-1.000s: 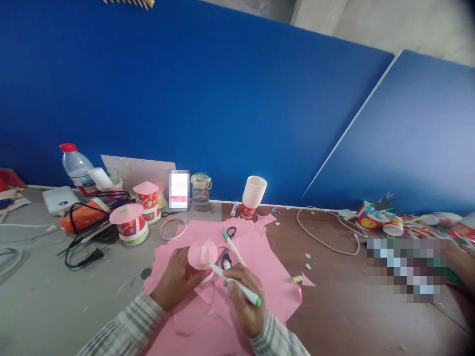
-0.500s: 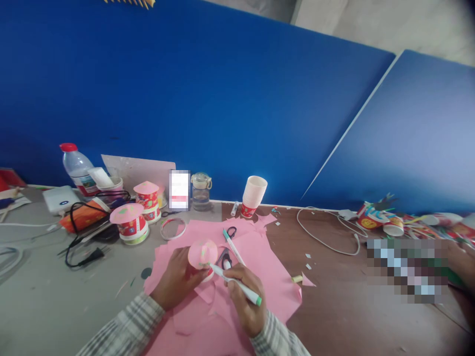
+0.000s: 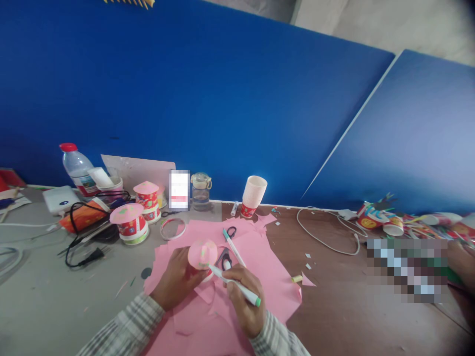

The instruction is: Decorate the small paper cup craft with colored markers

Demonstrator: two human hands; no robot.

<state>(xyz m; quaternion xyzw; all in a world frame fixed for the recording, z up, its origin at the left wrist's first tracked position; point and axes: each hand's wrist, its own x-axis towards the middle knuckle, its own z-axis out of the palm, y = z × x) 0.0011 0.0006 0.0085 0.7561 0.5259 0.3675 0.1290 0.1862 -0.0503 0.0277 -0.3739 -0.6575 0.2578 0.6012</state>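
The left grip [image 3: 174, 279] is closed around the red cup [image 3: 208, 278], which is over the pink paper [image 3: 270, 291], its pink top [image 3: 202, 252] facing up. To do this step well, that hold should be firm yet light, since thin card would likely dent, and clear of fresh ink. The scissors [image 3: 226, 260] lie just right of the cup, so turning it seems safer than reaching across them. The right grip [image 3: 247, 296] pinches the white pen [image 3: 243, 291], its tip at the top's near edge; whether it touches, I cannot tell. Short, soft strokes would probably suit the flimsy top.

No words can be read. The white box [image 3: 61, 200] bears a dark oval mark, the bottle [image 3: 79, 170] a picture label. The screen [image 3: 179, 190] is masked. The stack [image 3: 255, 193] has a red printed band, the tub [image 3: 367, 220] a round yellow emblem.
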